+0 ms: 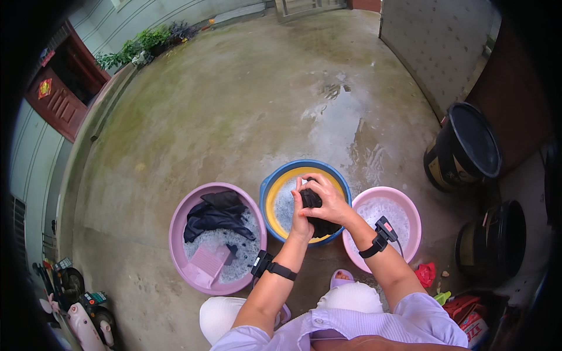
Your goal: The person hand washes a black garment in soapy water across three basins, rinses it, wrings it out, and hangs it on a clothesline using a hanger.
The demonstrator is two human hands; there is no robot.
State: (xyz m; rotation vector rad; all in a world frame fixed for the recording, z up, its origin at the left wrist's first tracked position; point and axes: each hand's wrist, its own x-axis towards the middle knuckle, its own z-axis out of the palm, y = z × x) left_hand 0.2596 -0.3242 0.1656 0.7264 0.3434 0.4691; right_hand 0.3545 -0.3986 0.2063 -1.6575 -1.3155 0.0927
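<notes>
Both of my hands grip a bunched black cloth (311,199) above a blue and yellow basin (271,210) of sudsy water. My left hand (300,215) supports it from the left, palm against it. On the right, my right hand (326,199) curls its fingers over the cloth, part of which hangs below toward the rim. To the left stands a mauve basin (175,245) holding dark garments (215,217), suds and a pink plastic washboard (206,265). A pink basin (415,219) with foamy water is under my right forearm.
Two black buckets, one upright (465,145) and one lower down (491,241), stand at the right. A red plastic bag (425,275) lies near the pink basin. Scooters (81,318) are at the lower left. Wet concrete (219,109) extends ahead, with potted plants (151,38) by the wall.
</notes>
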